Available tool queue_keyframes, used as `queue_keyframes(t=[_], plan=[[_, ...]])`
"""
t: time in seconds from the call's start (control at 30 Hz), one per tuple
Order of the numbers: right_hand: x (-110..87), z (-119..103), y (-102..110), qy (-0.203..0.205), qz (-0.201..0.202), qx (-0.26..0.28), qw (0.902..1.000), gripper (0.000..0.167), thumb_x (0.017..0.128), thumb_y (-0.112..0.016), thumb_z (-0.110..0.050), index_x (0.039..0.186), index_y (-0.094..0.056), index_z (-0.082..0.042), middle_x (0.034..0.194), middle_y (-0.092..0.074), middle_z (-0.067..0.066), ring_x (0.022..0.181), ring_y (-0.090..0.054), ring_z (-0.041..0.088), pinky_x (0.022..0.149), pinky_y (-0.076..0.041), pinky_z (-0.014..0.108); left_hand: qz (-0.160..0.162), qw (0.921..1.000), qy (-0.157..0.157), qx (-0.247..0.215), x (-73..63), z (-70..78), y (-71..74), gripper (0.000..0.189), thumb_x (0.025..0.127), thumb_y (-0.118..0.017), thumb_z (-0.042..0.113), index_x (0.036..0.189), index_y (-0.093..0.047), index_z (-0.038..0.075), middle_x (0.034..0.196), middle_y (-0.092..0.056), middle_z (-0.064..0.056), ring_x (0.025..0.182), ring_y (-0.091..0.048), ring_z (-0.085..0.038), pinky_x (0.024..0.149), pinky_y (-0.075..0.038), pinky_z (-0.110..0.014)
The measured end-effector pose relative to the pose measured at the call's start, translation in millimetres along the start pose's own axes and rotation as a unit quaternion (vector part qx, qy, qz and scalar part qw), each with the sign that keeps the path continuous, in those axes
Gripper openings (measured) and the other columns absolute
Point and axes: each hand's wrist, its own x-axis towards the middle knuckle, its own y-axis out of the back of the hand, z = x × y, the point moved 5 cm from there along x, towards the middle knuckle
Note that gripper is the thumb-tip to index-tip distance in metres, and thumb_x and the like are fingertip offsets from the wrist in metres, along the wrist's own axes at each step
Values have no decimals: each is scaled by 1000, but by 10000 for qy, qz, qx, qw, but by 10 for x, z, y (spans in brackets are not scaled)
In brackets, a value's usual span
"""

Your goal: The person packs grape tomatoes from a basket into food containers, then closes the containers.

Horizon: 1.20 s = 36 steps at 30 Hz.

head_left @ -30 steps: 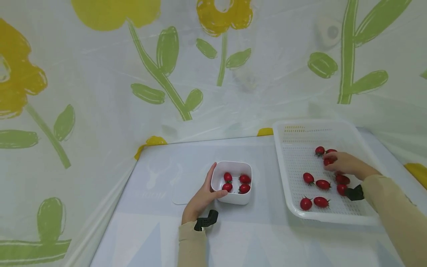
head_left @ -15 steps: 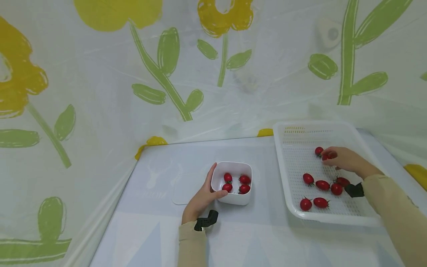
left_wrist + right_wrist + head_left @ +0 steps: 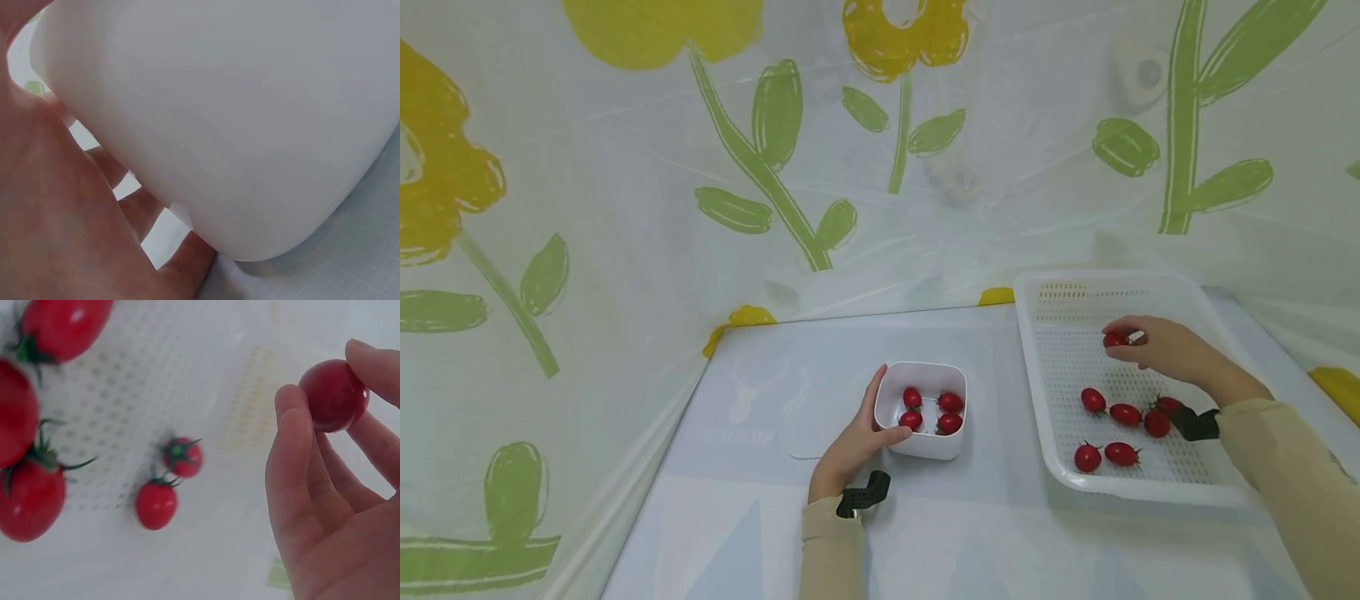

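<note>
My left hand (image 3: 850,446) grips a small white square box (image 3: 925,447), fingers along its left side and thumb at the front rim. Several cherry tomatoes (image 3: 950,402) sit inside. In the left wrist view the palm (image 3: 62,187) and fingers lie beside the box's smooth white wall (image 3: 219,125). Over the back part of a white perforated basket (image 3: 1150,490), my right hand (image 3: 1176,350) pinches a cherry tomato (image 3: 1115,339). The right wrist view shows this tomato (image 3: 334,394) between thumb and fingertips, above the basket floor.
Several cherry tomatoes (image 3: 1125,415) with green stems lie in the basket's middle and front. Basket and box stand apart on a white table (image 3: 1000,517). Behind hangs a flower-patterned curtain (image 3: 1000,225).
My right hand has moved back and left within the basket, reaching the rearmost tomato. A tomato near its wrist shifted slightly left. The left hand and box have stayed still.
</note>
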Motion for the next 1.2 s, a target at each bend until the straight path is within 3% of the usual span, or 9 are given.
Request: queue_keyframes(t=[0.17,0.43,0.63,0.9,1.2], plan=[[-100,-239,41,111,188,-34,9998,62,82,-56,-48,124,-46,-4,116,-50,22,94,-54,34,73,-47,47,-12,10000,32,52,5,1,8,86,79,-66,24,134,-8,55,142,-14,16,128,-19,-16,99,-24,-50],[-248,-635,64,712,626,47,9955,55,84,-57,-43,125,-47,-9,118,-50,17,99,-51,34,77,-44,52,-38,10000,-19,-56,6,8,3,86,80,-66,21,135,-8,54,142,-15,13,128,-20,-18,99,-26,-48],[-330,-851,31,827,784,266,9931,51,85,-56,-42,127,-46,-15,123,-47,12,102,-49,32,79,-42,53,-31,10000,-60,-66,5,5,0,86,80,-66,21,135,-8,53,142,-16,13,129,-19,-18,99,-27,-48],[-448,-1115,-82,1006,1002,794,9867,49,86,-56,-37,130,-43,-19,124,-46,8,102,-49,27,78,-45,48,-4,10000,-50,-55,10,-3,0,85,80,-66,21,135,-9,54,142,-16,14,129,-20,-19,98,-29,-48],[-500,-1425,-297,1626,1532,558,9731,41,86,-60,-25,124,-49,-16,113,-52,0,93,-52,15,73,-48,30,-11,10000,-32,-84,-14,65,-16,87,79,-67,22,137,-8,49,142,-16,12,129,-19,-20,98,-28,-49]])
